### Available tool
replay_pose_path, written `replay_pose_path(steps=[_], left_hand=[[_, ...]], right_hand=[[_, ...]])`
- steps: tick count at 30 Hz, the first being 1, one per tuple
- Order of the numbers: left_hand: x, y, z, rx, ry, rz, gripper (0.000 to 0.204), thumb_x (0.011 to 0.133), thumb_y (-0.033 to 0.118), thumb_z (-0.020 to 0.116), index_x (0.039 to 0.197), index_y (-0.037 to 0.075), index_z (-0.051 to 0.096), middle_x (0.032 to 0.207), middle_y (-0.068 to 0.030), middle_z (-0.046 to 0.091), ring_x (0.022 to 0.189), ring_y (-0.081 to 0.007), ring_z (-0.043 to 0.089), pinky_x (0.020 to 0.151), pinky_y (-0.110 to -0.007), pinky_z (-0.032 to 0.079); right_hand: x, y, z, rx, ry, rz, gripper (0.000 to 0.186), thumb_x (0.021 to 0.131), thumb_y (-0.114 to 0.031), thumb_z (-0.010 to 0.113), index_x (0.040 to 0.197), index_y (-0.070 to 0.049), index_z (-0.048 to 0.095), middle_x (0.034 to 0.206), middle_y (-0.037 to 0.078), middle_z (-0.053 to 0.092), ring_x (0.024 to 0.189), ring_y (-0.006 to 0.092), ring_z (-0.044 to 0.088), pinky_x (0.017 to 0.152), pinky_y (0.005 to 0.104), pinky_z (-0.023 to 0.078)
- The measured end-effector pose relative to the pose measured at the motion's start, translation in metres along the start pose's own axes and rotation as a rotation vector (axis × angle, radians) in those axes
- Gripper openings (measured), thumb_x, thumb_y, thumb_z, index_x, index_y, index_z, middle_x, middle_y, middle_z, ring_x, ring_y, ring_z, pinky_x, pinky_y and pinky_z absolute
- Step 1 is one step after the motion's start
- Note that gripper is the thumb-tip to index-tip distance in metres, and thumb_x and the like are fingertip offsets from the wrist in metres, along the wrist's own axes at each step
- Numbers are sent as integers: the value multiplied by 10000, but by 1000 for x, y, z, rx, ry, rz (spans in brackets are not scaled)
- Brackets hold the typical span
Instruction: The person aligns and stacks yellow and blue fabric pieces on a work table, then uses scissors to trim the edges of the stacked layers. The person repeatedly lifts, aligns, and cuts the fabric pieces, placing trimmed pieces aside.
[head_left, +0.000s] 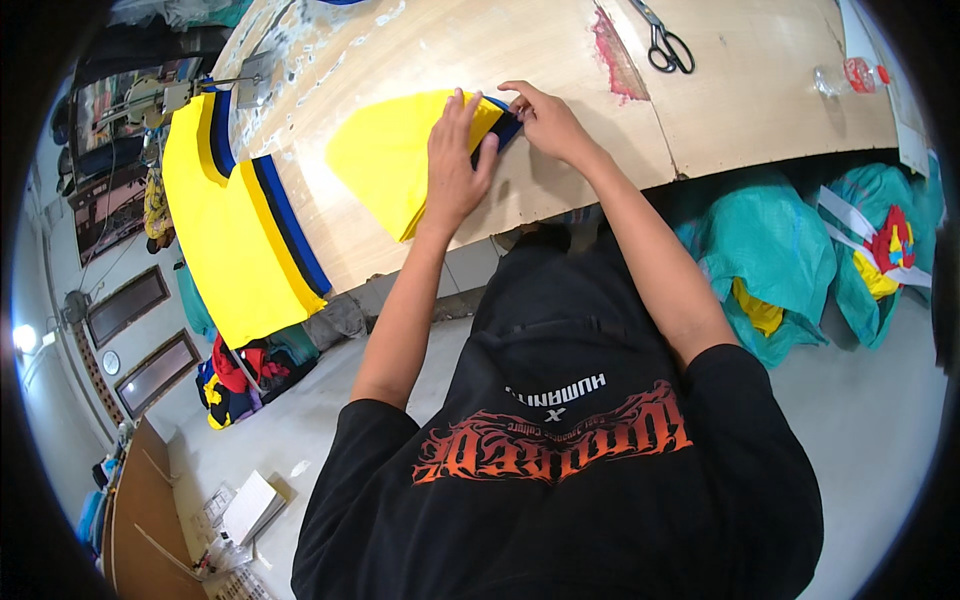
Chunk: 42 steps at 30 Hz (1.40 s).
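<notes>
A folded yellow fabric piece (382, 150) with a navy and blue band lies near the front edge of the wooden table (480, 50). My left hand (458, 170) rests on the yellow cloth, palm down, with its fingers spread. At the cloth's right end my right hand (548, 122) pinches the corner of the dark band between thumb and fingers. To the left, another yellow piece (235, 255) with navy and blue bands drapes over the table's edge.
Black-handled scissors (668, 48) lie at the back right of the table. Farther right is a clear plastic bottle (848, 77) on its side. Green sacks (768, 245) stand below the right edge. Mixed cloth (235, 375) is heaped at the lower left.
</notes>
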<state>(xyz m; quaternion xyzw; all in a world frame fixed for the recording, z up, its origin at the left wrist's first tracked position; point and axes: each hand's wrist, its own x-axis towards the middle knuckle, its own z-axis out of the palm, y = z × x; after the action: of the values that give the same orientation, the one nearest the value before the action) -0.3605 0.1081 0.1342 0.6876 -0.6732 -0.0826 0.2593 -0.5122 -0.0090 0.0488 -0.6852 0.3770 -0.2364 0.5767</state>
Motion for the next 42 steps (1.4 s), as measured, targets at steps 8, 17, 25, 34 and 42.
replay_pose_path(steps=[8, 17, 25, 34, 42], left_hand=[[95, -34, -10, -38, -406, 38, 656, 1192, 409, 236, 1262, 80, 799, 1137, -283, 766, 1126, -475, 696, 1130, -500, 486], [88, -33, 24, 146, -516, 72, 787, 1175, 352, 121, 1088, 119, 867, 1087, -129, 834, 1035, -372, 753, 1060, -423, 544], [88, -37, 31, 42, -440, 54, 807, 1176, 357, 137, 1005, 87, 878, 990, -99, 848, 906, -293, 779, 943, -335, 578], [92, -52, 36, 86, -369, 131, 789, 1165, 399, 193, 936, 144, 903, 930, -104, 845, 790, -313, 769, 845, -390, 591], [92, -51, 30, 109, -398, 46, 716, 1137, 448, 283, 909, 168, 901, 869, -159, 816, 786, -387, 748, 846, -457, 577]], right_hand=[[-33, 22, 14, 134, 378, -83, 517, 933, 90, 497, 1402, -73, 639, 1249, 141, 724, 1141, 281, 700, 1013, 414, 562], [-83, 59, 14, -769, 518, -87, 511, 921, -135, 681, 1429, -94, 640, 1637, 87, 502, 1549, 307, 408, 1297, 438, 343], [-82, 59, 17, -832, 643, -112, 446, 929, -117, 668, 1372, -62, 677, 1523, 151, 596, 1479, 326, 500, 1280, 496, 351], [-119, 54, 23, -671, 925, -84, 376, 927, -6, 663, 1299, 50, 665, 1420, 241, 623, 1314, 388, 609, 1192, 506, 463], [-345, 42, 155, -561, 586, 1137, 434, 1117, -398, 580, 1350, -39, 650, 1239, 254, 733, 1097, 486, 695, 958, 584, 529]])
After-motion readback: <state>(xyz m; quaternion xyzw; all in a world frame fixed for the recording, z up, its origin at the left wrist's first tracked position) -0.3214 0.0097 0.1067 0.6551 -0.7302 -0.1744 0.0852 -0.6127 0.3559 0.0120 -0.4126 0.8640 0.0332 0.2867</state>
